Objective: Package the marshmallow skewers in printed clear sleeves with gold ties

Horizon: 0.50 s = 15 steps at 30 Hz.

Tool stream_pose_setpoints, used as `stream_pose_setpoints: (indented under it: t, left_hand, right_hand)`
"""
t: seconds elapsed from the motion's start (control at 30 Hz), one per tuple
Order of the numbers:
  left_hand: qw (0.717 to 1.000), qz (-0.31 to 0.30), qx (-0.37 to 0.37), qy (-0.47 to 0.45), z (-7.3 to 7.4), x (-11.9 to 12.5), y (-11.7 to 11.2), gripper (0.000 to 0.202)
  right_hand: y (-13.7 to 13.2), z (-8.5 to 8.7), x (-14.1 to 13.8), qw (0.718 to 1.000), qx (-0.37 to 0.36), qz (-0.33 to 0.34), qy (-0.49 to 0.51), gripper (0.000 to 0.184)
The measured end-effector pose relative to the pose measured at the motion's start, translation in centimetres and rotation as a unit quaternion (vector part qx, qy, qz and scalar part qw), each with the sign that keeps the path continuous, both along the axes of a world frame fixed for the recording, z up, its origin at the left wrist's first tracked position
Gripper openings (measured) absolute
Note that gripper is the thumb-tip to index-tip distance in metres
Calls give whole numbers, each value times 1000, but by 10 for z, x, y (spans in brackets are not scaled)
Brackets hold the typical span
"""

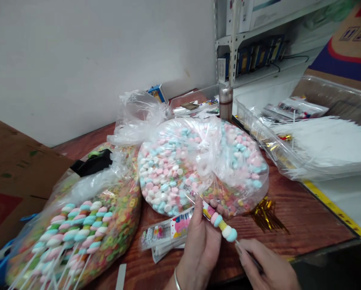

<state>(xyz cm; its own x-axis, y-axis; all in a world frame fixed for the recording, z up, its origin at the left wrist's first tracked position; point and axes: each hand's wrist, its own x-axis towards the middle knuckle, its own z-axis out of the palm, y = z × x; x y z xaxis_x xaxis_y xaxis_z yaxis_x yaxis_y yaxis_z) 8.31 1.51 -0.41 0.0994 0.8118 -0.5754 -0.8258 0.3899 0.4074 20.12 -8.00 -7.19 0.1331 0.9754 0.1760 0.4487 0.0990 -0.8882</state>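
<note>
My left hand (200, 243) is closed around a narrow clear printed wrapper (206, 208). A marshmallow skewer (223, 226), threaded with pink, blue, yellow and white pieces, lies with its upper end at the wrapper; how far it reaches inside is hidden by my fingers. At the lower end, my right hand (265, 264) pinches the skewer's stick. Under my left hand lie flat printed wrappers (165, 233) on the table. Several finished-looking skewers (74, 229) rest at the left on a bag of fruit-coloured rings (127, 209).
Behind my hands sits a big clear bag of pastel marshmallows (165, 181). A clear plastic tub (328, 171) with white sticks (325, 137) stands at the right. Gold tinsel ties (269, 215) lie on the wooden table (313, 217). A cardboard box (20, 173) is at far left.
</note>
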Motion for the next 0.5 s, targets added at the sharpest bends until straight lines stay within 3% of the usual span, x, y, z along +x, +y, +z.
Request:
stream_pose_setpoints:
  t: [0.07,0.13,0.2,0.27,0.37,0.5]
  left_hand:
    - [1000,-3,-12,10,3,4,-2,23]
    - [1000,-14,-13,14,4,7,-4,27]
    - [999,-29,-10,12,3,8,-6,30]
    - [999,-50,-6,2,1,9,-8,30]
    - [996,-84,16,-5,-5,10,-16,31]
    - [990,-134,42,8,-12,12,-21,37]
  right_hand:
    - [-1,-2,5,982,125,5,-143,11]
    - [0,0,6,976,143,39,-162,12]
    - [1,5,0,995,47,63,-60,15]
    - [3,10,-9,992,-73,47,87,30]
    - [6,10,-18,950,-177,16,258,42]
    - [10,2,-20,896,-231,18,380,46]
